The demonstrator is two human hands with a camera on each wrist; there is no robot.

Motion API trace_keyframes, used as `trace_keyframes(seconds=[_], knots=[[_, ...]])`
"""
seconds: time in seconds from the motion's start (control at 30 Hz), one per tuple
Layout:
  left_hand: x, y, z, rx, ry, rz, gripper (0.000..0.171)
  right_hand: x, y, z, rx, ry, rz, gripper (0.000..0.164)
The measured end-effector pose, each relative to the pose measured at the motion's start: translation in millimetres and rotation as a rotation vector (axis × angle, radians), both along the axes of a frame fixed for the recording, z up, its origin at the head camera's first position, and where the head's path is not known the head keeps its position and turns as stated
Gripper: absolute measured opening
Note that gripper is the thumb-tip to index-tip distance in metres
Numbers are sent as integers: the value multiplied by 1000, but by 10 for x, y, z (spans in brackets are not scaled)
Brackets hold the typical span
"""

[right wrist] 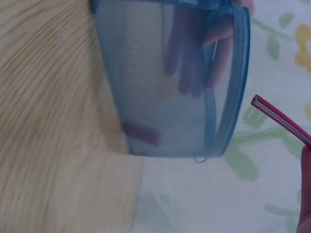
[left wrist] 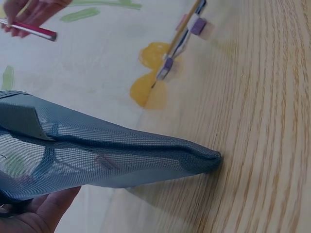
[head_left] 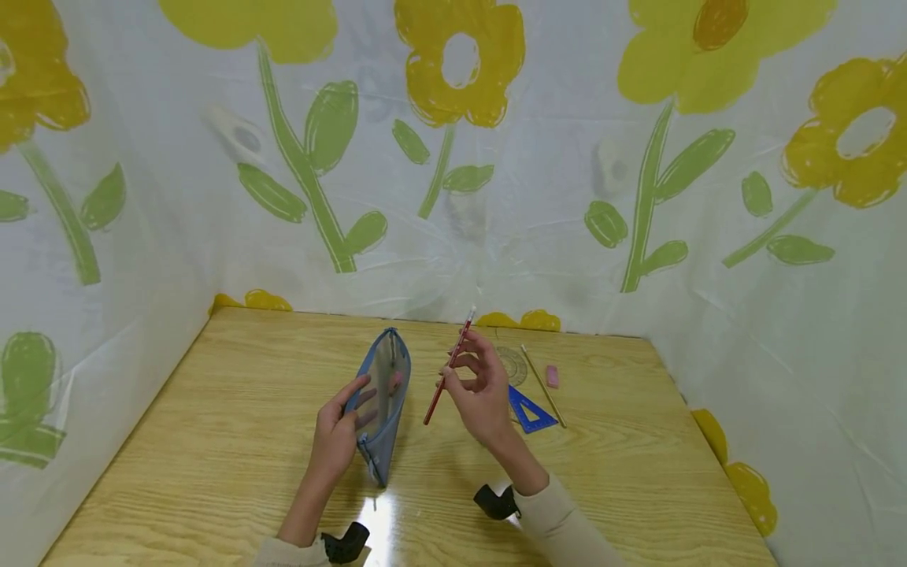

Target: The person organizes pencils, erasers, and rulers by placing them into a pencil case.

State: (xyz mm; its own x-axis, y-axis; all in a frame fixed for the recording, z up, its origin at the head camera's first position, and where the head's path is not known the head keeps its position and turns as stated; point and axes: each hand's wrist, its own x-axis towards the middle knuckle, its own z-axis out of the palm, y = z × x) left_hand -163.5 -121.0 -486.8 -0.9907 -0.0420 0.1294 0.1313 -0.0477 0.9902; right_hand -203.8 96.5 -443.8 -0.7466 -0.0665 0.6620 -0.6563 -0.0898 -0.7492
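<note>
Slim red pencil with a pale eraser end: aloft over the counter, tilted, eraser end up, just beside the open pouch and apart from it. Right hand: grip pinching the pencil between thumb and fingers. Left hand: grip grasping the blue translucent mesh zip pouch by its left side; mouth open, lower end touching the counter. Inside the pouch: a small pink block.

Surface: light wood-grain counter, bright glare patch at the near edge. Right of the pencil, grouped: clear round-edged plastic protractor, partly hidden by the right hand; blue plastic set square; gold-coloured pencil; pink rectangular eraser.

Room: glossy white sheeting printed with yellow flowers and green leaves, at back, left and right, slightly creased.
</note>
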Motion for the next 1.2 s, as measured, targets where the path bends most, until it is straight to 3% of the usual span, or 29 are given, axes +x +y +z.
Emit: trace_keyframes(seconds=[0.23,0.4,0.57,0.7,0.9,1.0,1.2], knots=[[-3,-14,-14,14,12,10,60,64,-171,130,-109,166,7,45],[8,3,-16,2,16,18,60,44,-319,106,-175,203,1,48],[11,25,0,11,17,25,60,26,-472,17,-162,230,-18,44],[12,39,5,7,21,37,59,51,-554,-63,-98,173,-48,46],[3,54,4,11,6,49,59,87,-611,-102,6,-28,-50,52],[-5,47,7,8,11,53,58,123,-634,-46,49,-103,-33,50],[-4,40,5,4,0,42,58,264,-643,184,108,-141,0,44]])
